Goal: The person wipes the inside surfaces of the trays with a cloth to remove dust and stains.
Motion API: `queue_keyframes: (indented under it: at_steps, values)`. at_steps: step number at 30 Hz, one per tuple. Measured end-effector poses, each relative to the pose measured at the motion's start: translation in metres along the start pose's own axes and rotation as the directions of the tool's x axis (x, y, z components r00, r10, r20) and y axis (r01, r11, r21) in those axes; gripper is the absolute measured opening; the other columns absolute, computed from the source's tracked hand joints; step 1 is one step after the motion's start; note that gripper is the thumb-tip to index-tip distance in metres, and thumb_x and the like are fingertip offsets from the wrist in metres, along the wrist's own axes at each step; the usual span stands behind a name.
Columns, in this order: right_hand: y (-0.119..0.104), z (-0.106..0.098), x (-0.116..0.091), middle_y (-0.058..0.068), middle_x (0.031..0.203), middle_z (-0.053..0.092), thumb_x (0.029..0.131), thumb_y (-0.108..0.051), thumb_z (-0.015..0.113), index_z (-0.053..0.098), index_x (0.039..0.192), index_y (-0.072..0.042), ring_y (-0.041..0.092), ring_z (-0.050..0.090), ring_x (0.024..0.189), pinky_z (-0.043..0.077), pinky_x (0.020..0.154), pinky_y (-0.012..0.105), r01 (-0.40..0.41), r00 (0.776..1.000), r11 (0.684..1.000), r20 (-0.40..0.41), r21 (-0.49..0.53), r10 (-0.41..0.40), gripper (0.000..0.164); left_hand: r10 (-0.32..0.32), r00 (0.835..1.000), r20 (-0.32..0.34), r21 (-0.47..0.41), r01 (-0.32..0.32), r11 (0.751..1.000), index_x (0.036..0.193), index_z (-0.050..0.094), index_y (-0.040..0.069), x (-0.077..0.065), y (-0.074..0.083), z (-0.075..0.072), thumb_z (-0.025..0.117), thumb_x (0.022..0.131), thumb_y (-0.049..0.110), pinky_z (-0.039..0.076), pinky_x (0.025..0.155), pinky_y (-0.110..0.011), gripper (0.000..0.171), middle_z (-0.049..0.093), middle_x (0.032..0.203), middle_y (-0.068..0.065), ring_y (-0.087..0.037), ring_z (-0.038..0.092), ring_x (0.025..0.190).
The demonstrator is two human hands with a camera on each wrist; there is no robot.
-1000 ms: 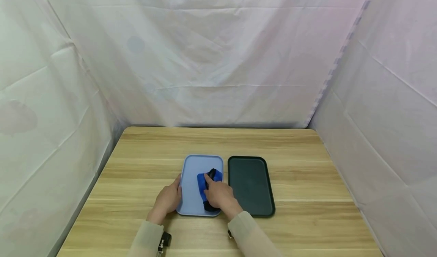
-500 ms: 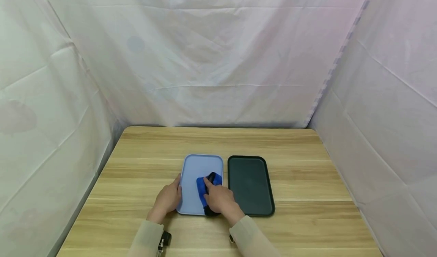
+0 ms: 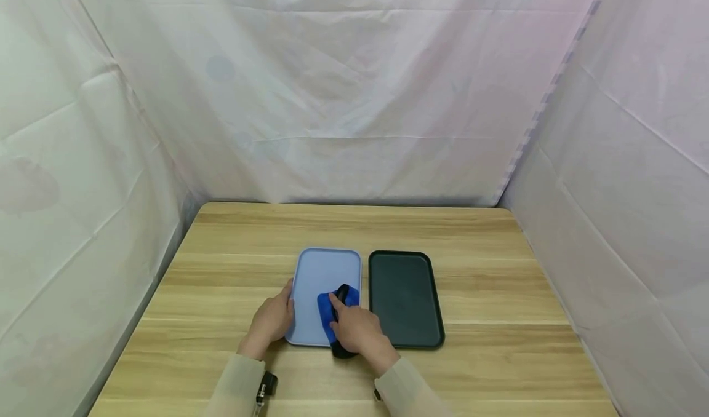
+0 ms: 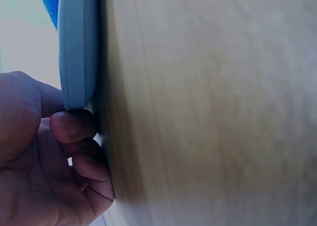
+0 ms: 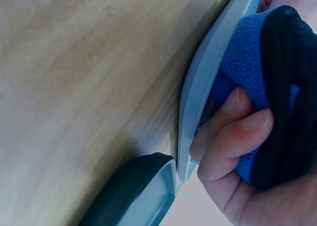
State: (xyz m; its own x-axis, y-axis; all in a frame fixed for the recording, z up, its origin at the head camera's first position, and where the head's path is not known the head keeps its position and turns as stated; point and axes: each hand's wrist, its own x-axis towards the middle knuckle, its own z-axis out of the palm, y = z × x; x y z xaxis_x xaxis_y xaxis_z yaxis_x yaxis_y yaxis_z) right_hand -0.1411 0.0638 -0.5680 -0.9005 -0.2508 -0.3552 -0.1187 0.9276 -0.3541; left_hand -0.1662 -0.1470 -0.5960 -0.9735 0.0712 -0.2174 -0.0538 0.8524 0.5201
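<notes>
A light blue tray point(image 3: 318, 272) lies flat on the table, with my left hand point(image 3: 268, 320) holding its left edge. The left wrist view shows curled fingers point(image 4: 72, 127) against the outside of the tray's rim point(image 4: 78, 47). My right hand point(image 3: 357, 329) grips a blue fuzzy cloth with black trim point(image 3: 325, 309) on the tray's near right part, its index finger stretched forward along a black strip. In the right wrist view, fingertips point(image 5: 252, 122) curl into the bunched cloth point(image 5: 245, 52). The cloth's black end overhangs the tray's near edge. Its underside is hidden.
A dark green tray point(image 3: 404, 300) lies just right of the blue one, a narrow gap between them. Both rest on a wood-grain table point(image 3: 498, 281). White sheeting point(image 3: 354, 97) hangs behind the table and along both sides.
My right hand has drawn the cloth a short way toward me, so its black end now passes over the near rim. The left hand keeps its hold on the blue tray.
</notes>
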Motion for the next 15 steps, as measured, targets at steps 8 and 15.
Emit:
queue_keyframes:
  at_steps: [8, 15]
  values:
    - [-0.0002, 0.0033, -0.0027, 0.002, 0.051, 0.046, 0.102, -0.041, 0.063, 0.037, 0.161, -0.034, 0.016, 0.035, 0.044, 0.029, 0.042, 0.032, 0.001, 1.000, 1.000, -0.013, -0.014, -0.001, 0.065, -0.005, 1.000, 0.004, 0.002, 0.005, 1.000, 0.159, 0.036, -0.002, 0.0009, 0.0018, -0.0003, 0.045, 0.107, 0.015, 0.045, 0.059, -0.035, 0.055, 0.073, 0.105, -0.029, -0.021, 0.057, 0.064]
    - [-0.0054, 0.0055, -0.0037, 0.003, 0.055, 0.049, 0.101, -0.043, 0.063, 0.037, 0.162, -0.029, 0.019, 0.043, 0.048, 0.034, 0.043, 0.035, 0.018, 0.999, 0.999, -0.040, -0.049, -0.020, 0.067, 0.006, 1.000, -0.004, 0.007, -0.006, 1.000, 0.158, 0.036, -0.003, 0.0013, 0.0018, -0.0014, 0.046, 0.107, 0.014, 0.049, 0.063, -0.039, 0.055, 0.072, 0.112, -0.031, -0.021, 0.059, 0.068]
